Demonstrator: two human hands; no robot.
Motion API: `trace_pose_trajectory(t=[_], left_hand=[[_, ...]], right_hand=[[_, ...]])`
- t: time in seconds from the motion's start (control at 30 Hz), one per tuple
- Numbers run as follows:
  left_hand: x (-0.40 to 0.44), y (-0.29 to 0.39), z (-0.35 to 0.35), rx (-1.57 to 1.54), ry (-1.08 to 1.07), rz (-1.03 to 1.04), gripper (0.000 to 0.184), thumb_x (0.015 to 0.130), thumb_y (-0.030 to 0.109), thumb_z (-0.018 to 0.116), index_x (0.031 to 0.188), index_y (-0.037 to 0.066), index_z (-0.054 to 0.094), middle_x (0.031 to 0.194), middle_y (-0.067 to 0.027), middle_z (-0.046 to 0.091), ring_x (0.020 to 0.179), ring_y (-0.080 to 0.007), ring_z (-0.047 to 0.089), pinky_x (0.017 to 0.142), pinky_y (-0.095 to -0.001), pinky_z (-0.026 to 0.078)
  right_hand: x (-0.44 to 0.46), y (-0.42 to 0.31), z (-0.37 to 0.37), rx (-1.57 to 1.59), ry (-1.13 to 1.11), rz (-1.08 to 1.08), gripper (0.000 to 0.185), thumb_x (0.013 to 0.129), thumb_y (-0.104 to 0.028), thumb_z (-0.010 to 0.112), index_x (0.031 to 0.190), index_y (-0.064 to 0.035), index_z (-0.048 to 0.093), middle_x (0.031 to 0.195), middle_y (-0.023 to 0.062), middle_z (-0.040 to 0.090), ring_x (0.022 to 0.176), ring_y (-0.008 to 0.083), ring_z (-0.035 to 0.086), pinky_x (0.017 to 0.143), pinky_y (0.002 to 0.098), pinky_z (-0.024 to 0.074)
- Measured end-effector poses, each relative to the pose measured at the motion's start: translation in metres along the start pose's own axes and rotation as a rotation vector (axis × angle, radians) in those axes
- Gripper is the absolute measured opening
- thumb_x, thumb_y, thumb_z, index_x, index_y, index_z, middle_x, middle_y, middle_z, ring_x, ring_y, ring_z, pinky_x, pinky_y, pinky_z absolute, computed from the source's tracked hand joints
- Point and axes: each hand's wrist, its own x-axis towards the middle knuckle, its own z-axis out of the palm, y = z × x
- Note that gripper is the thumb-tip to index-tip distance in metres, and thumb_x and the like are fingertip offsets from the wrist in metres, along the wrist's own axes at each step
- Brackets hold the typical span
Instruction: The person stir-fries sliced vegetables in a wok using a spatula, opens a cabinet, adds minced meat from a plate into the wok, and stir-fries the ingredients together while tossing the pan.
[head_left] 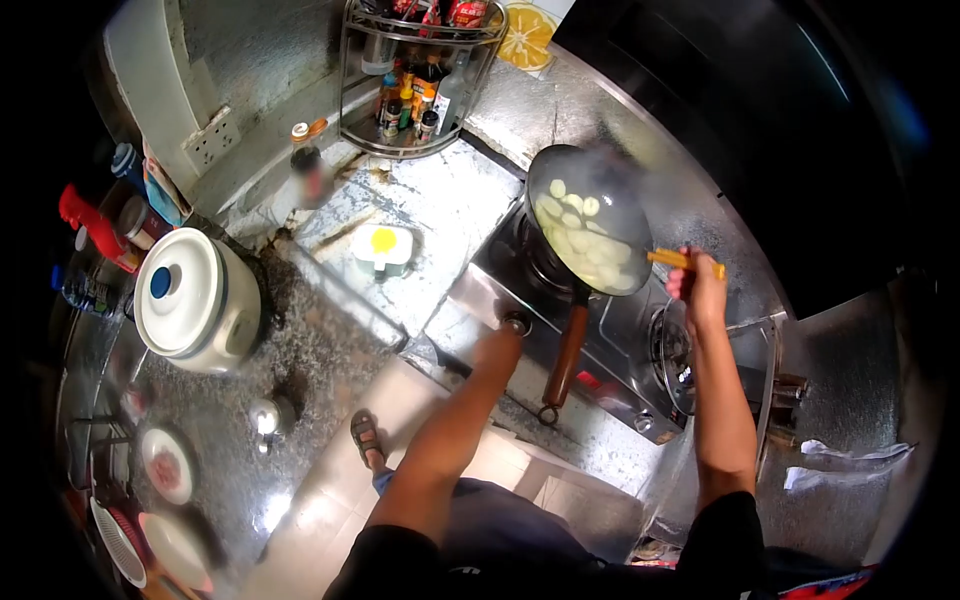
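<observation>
A dark wok with a brown wooden handle sits tilted on the gas stove. Pale round slices lie in it, and steam rises. My right hand is closed around the yellowish handle of a spatula, held at the wok's right rim. The spatula's far end cannot be made out among the slices. At the stove's front, my left hand has its fingers on a round stove knob; the fingertips are partly hidden.
A glass pot lid stands on the right burner. Left of the stove are a white box with a yellow mark, a sauce bottle and a bottle rack. A lidded white pot and plates occupy the left counter.
</observation>
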Motion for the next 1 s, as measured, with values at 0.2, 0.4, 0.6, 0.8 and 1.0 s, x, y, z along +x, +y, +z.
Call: trace_pose_trajectory(t=[0.2,0.4,0.6,0.8,1.0], left_hand=[[-0.007,0.001,-0.018,-0.028,-0.040,-0.014,0.040,0.084,0.041,0.051,0.101,0.005,0.054,0.092,-0.0160,0.063,0.086,-0.0278,0.062,0.072,-0.0397,0.049],[-0.051,0.006,-0.026,-0.772,-0.235,-0.103,0.053,0.082,0.049,0.054,0.112,0.006,0.048,0.093,-0.0153,0.060,0.082,-0.0254,0.061,0.067,-0.0371,0.050],[-0.111,0.073,-0.100,-1.563,-0.770,-0.232,0.038,0.082,0.042,0.057,0.097,0.008,0.047,0.083,-0.0046,0.054,0.061,-0.0165,0.057,0.047,-0.0265,0.044],[-0.109,0.061,-0.072,-1.342,-0.686,-0.204,0.021,0.079,0.021,0.061,0.089,0.011,0.046,0.060,0.0022,0.046,0.044,-0.0078,0.042,0.036,-0.0217,0.032],[-0.101,0.049,-0.072,-1.280,-0.625,-0.178,0.018,0.079,0.020,0.059,0.083,0.010,0.045,0.058,0.0008,0.047,0.042,-0.0089,0.043,0.033,-0.0229,0.031]], right_hand=[[-0.058,-0.005,-0.040,-0.202,0.076,0.003,0.024,0.087,-0.020,0.046,0.093,0.0001,0.058,0.058,0.0066,0.056,0.042,0.0121,0.051,0.038,0.0222,0.0409],[-0.038,0.025,-0.026,-0.013,0.057,0.108,0.024,0.087,-0.022,0.047,0.095,-0.0019,0.058,0.057,0.0065,0.055,0.043,0.0132,0.053,0.040,0.0220,0.0412],[-0.080,-0.073,-0.053,-0.348,0.052,0.028,0.027,0.085,-0.022,0.046,0.085,0.0000,0.062,0.051,0.0042,0.053,0.038,0.0092,0.047,0.036,0.0201,0.0369],[-0.018,-0.024,-0.016,0.017,0.167,0.116,0.025,0.083,-0.021,0.046,0.086,-0.0001,0.059,0.055,0.0075,0.054,0.040,0.0129,0.050,0.037,0.0234,0.0403],[-0.001,0.026,-0.009,0.402,0.341,0.135,0.025,0.083,-0.023,0.047,0.085,-0.0022,0.059,0.058,0.0084,0.057,0.043,0.0147,0.053,0.037,0.0244,0.0413]])
